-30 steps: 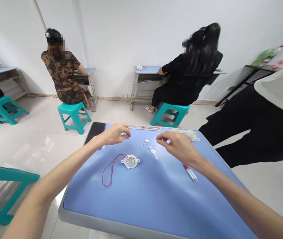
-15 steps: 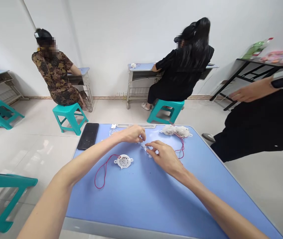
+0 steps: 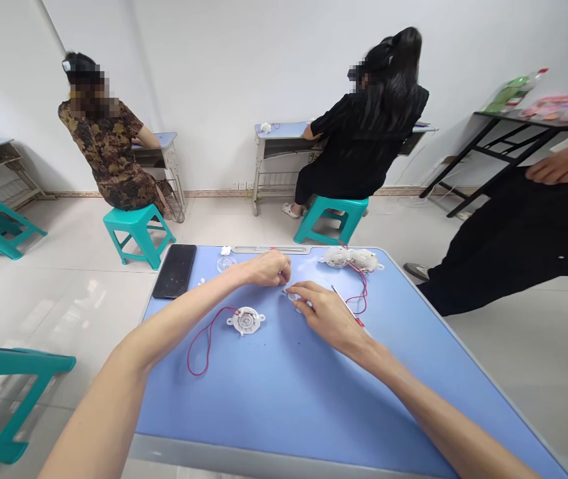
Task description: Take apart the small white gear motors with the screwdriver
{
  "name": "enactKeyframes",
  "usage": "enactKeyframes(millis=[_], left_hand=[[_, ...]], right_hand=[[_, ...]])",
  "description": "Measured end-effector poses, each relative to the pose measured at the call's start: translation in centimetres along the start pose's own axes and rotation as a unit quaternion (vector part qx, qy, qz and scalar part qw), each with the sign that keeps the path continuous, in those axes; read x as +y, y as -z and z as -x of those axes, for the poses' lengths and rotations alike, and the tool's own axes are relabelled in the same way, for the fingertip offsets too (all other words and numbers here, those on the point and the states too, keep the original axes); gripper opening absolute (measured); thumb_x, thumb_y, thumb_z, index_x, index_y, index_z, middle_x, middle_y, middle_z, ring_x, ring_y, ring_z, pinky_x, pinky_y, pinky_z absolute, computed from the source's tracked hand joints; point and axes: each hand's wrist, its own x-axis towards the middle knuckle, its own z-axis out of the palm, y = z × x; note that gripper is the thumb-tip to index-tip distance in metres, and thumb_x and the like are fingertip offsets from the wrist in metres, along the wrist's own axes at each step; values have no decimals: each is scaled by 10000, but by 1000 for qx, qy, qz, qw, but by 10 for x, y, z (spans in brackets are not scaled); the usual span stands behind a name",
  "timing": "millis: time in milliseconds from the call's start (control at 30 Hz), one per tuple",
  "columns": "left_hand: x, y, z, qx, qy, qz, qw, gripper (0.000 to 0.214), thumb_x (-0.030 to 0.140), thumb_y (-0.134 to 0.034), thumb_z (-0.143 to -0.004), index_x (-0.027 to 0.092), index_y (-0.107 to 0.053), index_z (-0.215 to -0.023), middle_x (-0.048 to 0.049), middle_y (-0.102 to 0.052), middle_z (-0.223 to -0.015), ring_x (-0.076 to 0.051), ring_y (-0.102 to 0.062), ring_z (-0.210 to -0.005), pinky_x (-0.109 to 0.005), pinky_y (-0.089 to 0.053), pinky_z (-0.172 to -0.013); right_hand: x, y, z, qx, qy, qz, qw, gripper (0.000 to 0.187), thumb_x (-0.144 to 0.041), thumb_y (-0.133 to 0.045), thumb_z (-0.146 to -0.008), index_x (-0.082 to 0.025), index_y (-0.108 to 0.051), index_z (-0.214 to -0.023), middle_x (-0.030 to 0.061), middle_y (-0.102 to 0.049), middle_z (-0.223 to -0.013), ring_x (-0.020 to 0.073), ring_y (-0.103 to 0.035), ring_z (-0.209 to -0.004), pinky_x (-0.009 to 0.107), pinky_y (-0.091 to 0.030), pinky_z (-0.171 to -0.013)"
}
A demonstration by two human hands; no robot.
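On the blue table (image 3: 288, 392) my left hand (image 3: 266, 267) is curled, its fingertips pinched on a tiny white part I can barely see. My right hand (image 3: 324, 313) rests just to its right, fingers bent and pressed onto small white discs (image 3: 292, 297) on the tabletop. A round white motor housing (image 3: 245, 320) with a red wire loop (image 3: 203, 342) lies in front of my left hand. A red-handled screwdriver (image 3: 348, 308) pokes out beyond my right hand.
A black phone (image 3: 175, 270) lies at the table's far left corner. Two white assembled units (image 3: 350, 259) with red wires sit at the far edge. A person in black trousers (image 3: 513, 246) stands close on the right. Two people sit on teal stools (image 3: 138, 229) at desks behind.
My hands came together at the table's far middle; the right moved left onto the small discs. The view shifted, and the standing person's arm moved at the right edge.
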Motion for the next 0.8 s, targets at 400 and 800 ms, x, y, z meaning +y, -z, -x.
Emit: enactKeyframes(millis=[400, 800], left_hand=[[-4, 0, 12, 5, 6, 17, 1000, 248, -10, -562, -748, 123, -771, -744, -45, -677, -803, -123, -584, -692, -243, -453, -709], [-8, 1, 30, 15, 27, 17, 999, 243, 6, -569, -758, 148, -767, -758, -42, -693, -867, -130, -611, -739, -243, -457, -736]], right_hand=[[4, -7, -4, 5, 24, 13, 1000, 344, -144, -472, -887, -219, -706, -1129, 86, -703, -1161, 219, -696, -938, 358, -546, -844], [2, -11, -9, -13, 34, 31, 999, 323, -142, -475, -902, -193, -708, -1120, 108, -709, -1150, 252, -678, -1029, 373, -541, -886]])
